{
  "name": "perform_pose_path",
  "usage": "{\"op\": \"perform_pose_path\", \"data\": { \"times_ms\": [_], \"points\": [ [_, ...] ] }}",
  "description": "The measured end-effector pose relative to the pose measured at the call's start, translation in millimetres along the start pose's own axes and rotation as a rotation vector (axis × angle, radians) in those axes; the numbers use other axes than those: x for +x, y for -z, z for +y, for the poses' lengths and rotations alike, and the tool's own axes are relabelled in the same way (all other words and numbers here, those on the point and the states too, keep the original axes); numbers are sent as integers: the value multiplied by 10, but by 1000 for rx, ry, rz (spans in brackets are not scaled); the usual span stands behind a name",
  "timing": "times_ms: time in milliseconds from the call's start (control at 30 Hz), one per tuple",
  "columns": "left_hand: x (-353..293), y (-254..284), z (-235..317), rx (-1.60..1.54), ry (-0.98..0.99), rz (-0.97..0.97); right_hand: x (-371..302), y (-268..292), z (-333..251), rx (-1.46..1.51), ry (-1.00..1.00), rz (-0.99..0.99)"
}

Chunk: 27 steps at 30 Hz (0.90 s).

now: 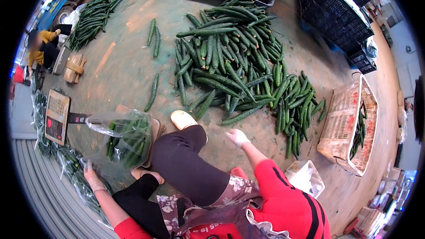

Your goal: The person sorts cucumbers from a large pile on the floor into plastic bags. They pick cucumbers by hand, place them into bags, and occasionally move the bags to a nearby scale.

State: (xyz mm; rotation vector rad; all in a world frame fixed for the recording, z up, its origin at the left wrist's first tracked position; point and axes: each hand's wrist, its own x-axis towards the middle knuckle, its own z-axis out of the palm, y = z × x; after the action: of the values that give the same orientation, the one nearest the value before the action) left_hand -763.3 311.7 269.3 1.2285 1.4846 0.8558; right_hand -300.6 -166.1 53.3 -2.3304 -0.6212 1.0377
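At the lower left my gloved left hand (92, 178) pinches the edge of a clear plastic bag (99, 126). Several cucumbers (132, 144) lie inside the bag, which rests on the platform of a scale (156, 130). The scale's display panel (57, 116) stands to the left on a post. My gloved right hand (237, 137) hovers beside my knee, fingers drawn together with nothing visible in them. Just beyond it spreads a large heap of dark green cucumbers (230, 57) on the floor.
A dirty white crate (338, 126) with a few cucumbers stands on the right. Nearer me is a small white basket (316, 181) holding plastic bags. Black crates (332, 13) are stacked at far right. Filled bags (73, 175) line the left; another person (42, 46) sits far left near more cucumbers (95, 17).
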Motion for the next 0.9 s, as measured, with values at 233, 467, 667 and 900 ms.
{"op": "perform_pose_path", "data": {
  "times_ms": [233, 467, 667, 900],
  "points": [
    [-1364, -1413, 808, 356, -745, 350, 87, 1041, 952, -48, -74, 747],
    [-2661, -4146, 1400, 356, -947, -869, 1750, 1931, 358, -566, -38, 406],
    [-2571, -4513, 614, 1405, -688, -1564, 2006, 1886, 162, -810, -262, 187],
    [-2733, -4809, 722, 1259, -895, -1381, 1289, 1416, 796, -605, -92, 510]
  ]
}}
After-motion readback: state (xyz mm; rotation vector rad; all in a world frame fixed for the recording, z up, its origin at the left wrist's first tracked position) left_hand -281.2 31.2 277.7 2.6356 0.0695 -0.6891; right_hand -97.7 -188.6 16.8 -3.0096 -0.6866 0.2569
